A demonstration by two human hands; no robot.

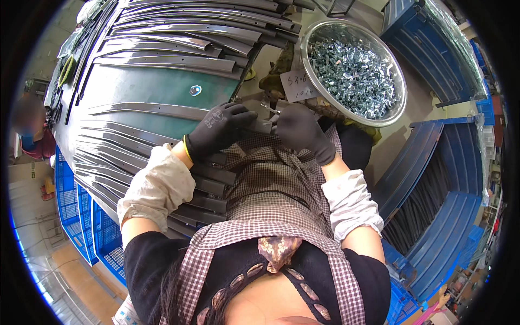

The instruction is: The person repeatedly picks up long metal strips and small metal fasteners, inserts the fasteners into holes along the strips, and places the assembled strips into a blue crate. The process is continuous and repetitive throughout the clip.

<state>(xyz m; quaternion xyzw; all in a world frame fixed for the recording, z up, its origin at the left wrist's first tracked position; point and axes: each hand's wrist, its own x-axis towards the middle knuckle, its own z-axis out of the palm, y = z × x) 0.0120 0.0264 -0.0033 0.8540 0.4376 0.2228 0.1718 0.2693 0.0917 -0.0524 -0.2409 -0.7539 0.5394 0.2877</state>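
Note:
My left hand [219, 130], in a black glove, closes over a long dark grey trim strip [151, 110] near its right end. The strip's other end lies across the green table top [168, 84]. My right hand [303, 130], also gloved in black, is curled closed just right of the strip's end, above my checked apron. A small light metal bit [272, 110] shows beside its fingers; whether they grip it is hidden. Near that hand stands a large clear round bowl [398, 111] of small shiny metal clips [352, 76].
More dark strips [179, 40] lie at the table's far side, others [124, 157] at its near side. A handwritten card [297, 86] sits by the bowl. Blue metal bins [433, 54] stand at right, one holding dark strips. Blue crates [105, 233] and another person [32, 124] are at left.

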